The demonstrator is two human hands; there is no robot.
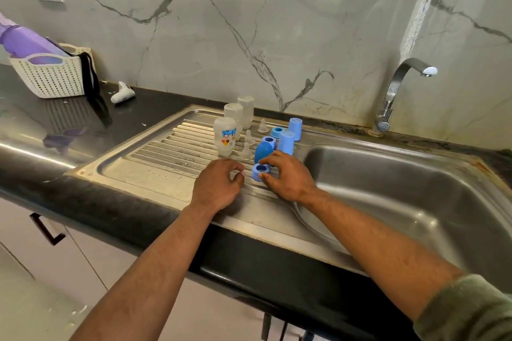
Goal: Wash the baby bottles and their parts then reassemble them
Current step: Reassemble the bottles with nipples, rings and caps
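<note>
Head view: both bare hands reach over the ribbed steel draining board point(166, 152) of a sink set in a dark surface point(55, 130). The left hand point(217, 184) rests on the board at about 6 o'clock from the bottle parts, its fingers point(238, 168) curled loosely inward; whether they hold anything small cannot be told. The right hand point(288, 177) lies just beside it at 3 o'clock, thumb and fingers bent around a blue screw ring point(260, 171) that sits flat on the board, touching its rim.

At 12 o'clock from that ring stands a darker blue rounded cap point(263, 152), then a second blue ring point(269, 142) and a third ring point(277, 132) farther back. Two light blue cups point(286, 142) point(295, 128) stand upside down at 1 o'clock. Three clear bottles stand upside down at 11 o'clock: one with a printed label point(225, 139) nearest, two plain ones point(234, 116) point(246, 110) behind. Three clear teats point(246, 152) point(249, 138) point(263, 126) stand in a row between the bottles and the blue parts.

The sink basin point(401, 196) lies at 3 o'clock, with a curved tap point(393, 91) at its far edge. Far off at 10 o'clock a white basket point(50, 77) holds a purple item point(25, 41), with a small white object point(122, 93) near it on the surface.
</note>
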